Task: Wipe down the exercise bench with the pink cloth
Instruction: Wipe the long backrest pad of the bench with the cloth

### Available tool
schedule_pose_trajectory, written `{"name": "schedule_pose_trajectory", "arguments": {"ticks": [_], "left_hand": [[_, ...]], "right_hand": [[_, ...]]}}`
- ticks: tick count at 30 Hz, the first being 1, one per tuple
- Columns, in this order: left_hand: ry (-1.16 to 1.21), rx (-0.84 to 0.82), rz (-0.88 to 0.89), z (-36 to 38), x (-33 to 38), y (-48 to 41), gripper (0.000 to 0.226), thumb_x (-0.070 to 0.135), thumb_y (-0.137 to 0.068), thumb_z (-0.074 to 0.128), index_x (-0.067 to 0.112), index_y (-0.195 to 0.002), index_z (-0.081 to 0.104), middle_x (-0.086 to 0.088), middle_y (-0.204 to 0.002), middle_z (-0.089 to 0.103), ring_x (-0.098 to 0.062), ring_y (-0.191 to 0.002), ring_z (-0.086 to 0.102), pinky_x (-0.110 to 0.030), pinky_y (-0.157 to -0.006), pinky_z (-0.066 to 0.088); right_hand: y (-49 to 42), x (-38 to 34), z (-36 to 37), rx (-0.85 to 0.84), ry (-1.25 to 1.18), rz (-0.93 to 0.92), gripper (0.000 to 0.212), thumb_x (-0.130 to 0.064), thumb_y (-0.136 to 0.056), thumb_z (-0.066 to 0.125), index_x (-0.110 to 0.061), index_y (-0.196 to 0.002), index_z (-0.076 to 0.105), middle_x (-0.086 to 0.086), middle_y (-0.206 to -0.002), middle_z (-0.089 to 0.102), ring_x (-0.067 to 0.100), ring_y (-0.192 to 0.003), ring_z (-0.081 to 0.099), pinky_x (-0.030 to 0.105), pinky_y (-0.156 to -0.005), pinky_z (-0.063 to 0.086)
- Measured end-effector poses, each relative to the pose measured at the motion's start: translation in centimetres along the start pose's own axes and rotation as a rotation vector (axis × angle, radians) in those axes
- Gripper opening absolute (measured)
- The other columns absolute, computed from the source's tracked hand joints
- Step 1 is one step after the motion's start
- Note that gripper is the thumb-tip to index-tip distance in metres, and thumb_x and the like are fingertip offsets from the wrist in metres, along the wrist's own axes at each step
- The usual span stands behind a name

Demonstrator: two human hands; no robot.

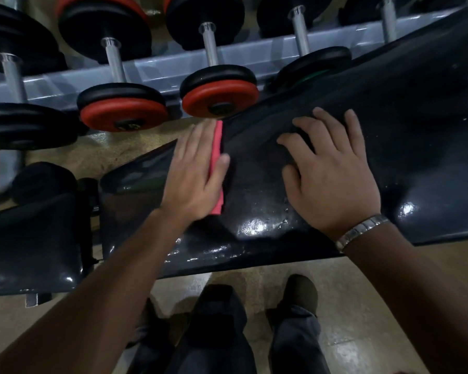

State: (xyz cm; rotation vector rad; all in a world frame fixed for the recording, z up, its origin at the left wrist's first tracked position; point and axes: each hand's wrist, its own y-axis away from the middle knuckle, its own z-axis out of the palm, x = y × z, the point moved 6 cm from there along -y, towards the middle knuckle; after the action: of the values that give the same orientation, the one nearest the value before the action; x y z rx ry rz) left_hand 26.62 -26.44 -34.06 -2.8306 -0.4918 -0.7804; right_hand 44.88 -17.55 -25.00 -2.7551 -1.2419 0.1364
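The black padded exercise bench [416,130] runs across the view, its surface glossy and wet-looking near the front edge. My left hand [192,171] lies flat on the pink cloth [217,147], pressing it onto the bench near the narrow left end of the long pad; most of the cloth is hidden under the palm. My right hand [333,171] rests palm down on the pad to the right of the cloth, fingers spread, holding nothing. A metal watch [362,230] is on that wrist.
A grey rack [146,74] of dumbbells with black and red plates [125,112] stands just behind the bench. A second black pad [33,247] sits at the left. My legs and shoes [300,290] are on the tan floor in front.
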Motion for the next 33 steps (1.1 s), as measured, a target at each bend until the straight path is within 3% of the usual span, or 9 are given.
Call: {"name": "schedule_pose_trajectory", "arguments": {"ticks": [4,6,9,11,16,21,25,27,33], "left_hand": [[0.019,0.029,-0.229,0.2,1.8,-4.5,0.081,0.064,-0.102,0.012,0.013,-0.158,0.04,-0.007,-0.164,0.042,-0.028,-0.154,0.032,-0.047,-0.129,0.022],[0.017,0.01,-0.09,0.5,3.9,-4.2,0.077,0.06,-0.106,0.015,0.012,-0.163,0.032,-0.006,-0.17,0.033,-0.027,-0.16,0.022,-0.048,-0.131,0.017],[-0.015,-0.073,0.269,0.2,4.4,-1.7,0.071,0.047,-0.109,0.028,0.005,-0.166,0.02,-0.01,-0.174,0.02,-0.028,-0.164,0.009,-0.052,-0.132,0.013],[-0.025,-0.114,0.357,-0.1,3.0,-2.0,0.073,0.047,-0.108,0.033,0.004,-0.166,0.019,-0.012,-0.174,0.02,-0.029,-0.164,0.01,-0.054,-0.131,0.016],[0.011,-0.095,0.181,0.0,4.2,-4.8,0.088,0.071,-0.103,0.017,0.01,-0.166,0.022,-0.007,-0.174,0.023,-0.026,-0.163,0.012,-0.053,-0.131,0.016],[-0.022,-0.121,0.349,0.2,3.4,-1.7,0.083,0.058,-0.105,0.033,0.005,-0.166,0.018,-0.01,-0.175,0.017,-0.027,-0.164,0.007,-0.055,-0.131,0.015],[-0.016,-0.114,0.099,0.1,2.4,-4.8,0.091,0.075,-0.101,0.013,0.012,-0.165,0.027,-0.008,-0.171,0.029,-0.027,-0.161,0.02,-0.053,-0.13,0.017],[-0.002,-0.106,0.011,0.2,4.4,-5.5,0.098,0.08,-0.096,0.006,0.013,-0.165,0.027,-0.006,-0.172,0.027,-0.026,-0.162,0.016,-0.051,-0.132,0.012],[-0.003,-0.103,0.309,0.6,4.8,-1.3,0.078,0.056,-0.107,0.027,0.006,-0.166,0.017,-0.01,-0.175,0.016,-0.027,-0.165,0.005,-0.056,-0.13,0.014]], "right_hand": [[0.0,0.0,0.0,0.024,0.007,0.002,0.036,-0.027,-0.094,0.048,-0.018,-0.127,0.06,0.011,-0.139,0.055,0.035,-0.143,0.039,0.06,-0.122,0.017],[0.1,0.1,-0.1,0.037,0.006,0.003,0.036,-0.026,-0.094,0.048,-0.017,-0.126,0.061,0.012,-0.138,0.055,0.035,-0.142,0.039,0.06,-0.122,0.017],[0.1,0.0,-0.1,0.03,-0.016,0.003,0.036,-0.026,-0.093,0.049,-0.016,-0.125,0.061,0.012,-0.138,0.055,0.035,-0.142,0.039,0.059,-0.122,0.016],[0.1,0.0,-0.2,0.021,-0.012,0.007,0.036,-0.026,-0.094,0.048,-0.016,-0.125,0.061,0.012,-0.139,0.055,0.034,-0.143,0.039,0.059,-0.123,0.015],[0.1,0.0,-0.2,0.029,-0.004,0.008,0.036,-0.027,-0.094,0.047,-0.016,-0.126,0.061,0.011,-0.139,0.055,0.034,-0.143,0.039,0.059,-0.122,0.016],[0.1,-0.1,-0.1,0.027,-0.024,-0.001,0.036,-0.027,-0.094,0.048,-0.016,-0.125,0.061,0.012,-0.138,0.055,0.035,-0.142,0.039,0.059,-0.122,0.017],[0.0,0.0,-0.1,0.024,-0.007,0.008,0.036,-0.027,-0.094,0.046,-0.016,-0.125,0.061,0.012,-0.138,0.056,0.034,-0.142,0.04,0.059,-0.122,0.017],[0.0,0.0,-0.1,0.031,-0.007,0.014,0.036,-0.027,-0.094,0.047,-0.016,-0.125,0.061,0.012,-0.137,0.056,0.034,-0.142,0.04,0.059,-0.122,0.017],[0.0,0.1,-0.2,0.057,-0.086,0.003,0.033,-0.024,-0.093,0.05,-0.015,-0.121,0.065,0.012,-0.135,0.058,0.034,-0.14,0.043,0.059,-0.122,0.019]]}}
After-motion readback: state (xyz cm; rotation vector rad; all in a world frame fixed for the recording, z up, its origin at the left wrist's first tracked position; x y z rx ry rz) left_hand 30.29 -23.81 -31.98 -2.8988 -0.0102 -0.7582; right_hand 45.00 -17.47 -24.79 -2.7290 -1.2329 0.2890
